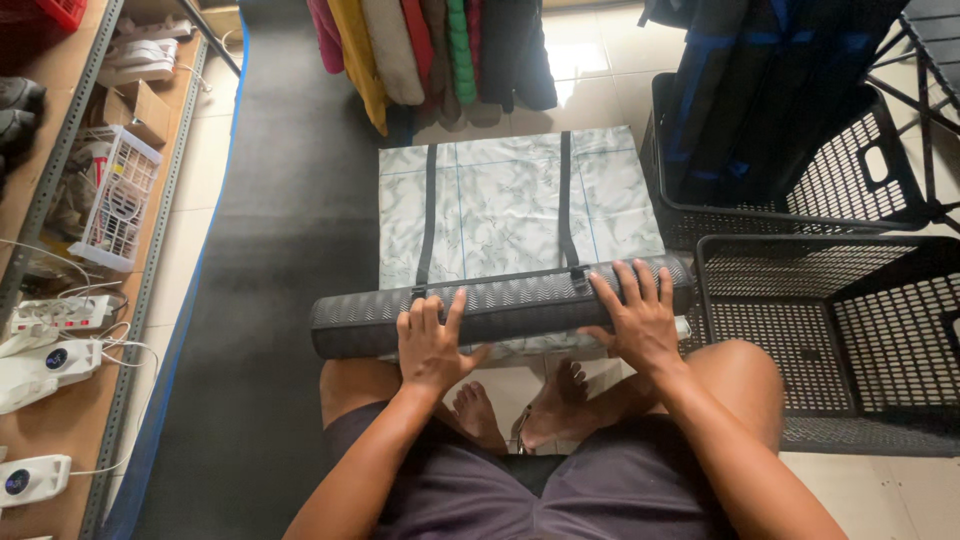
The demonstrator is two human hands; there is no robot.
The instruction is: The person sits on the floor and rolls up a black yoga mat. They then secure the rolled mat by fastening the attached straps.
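Note:
A dark grey rolled mat lies crosswise in front of me, on the near edge of a marble-patterned flat bag with two black straps. My left hand rests flat on the roll's left half, fingers spread. On the right half my right hand presses down, fingers spread over the top of the roll. Both straps run from the bag to the roll, each ending at a buckle on it. I sit cross-legged with my bare feet below the roll.
Two black plastic crates stand at the right, the near one holding nothing visible, the far one with dark blue items. Jackets hang at the top. A shelf on the left carries power strips, a white basket and boxes. A dark floor mat lies alongside it.

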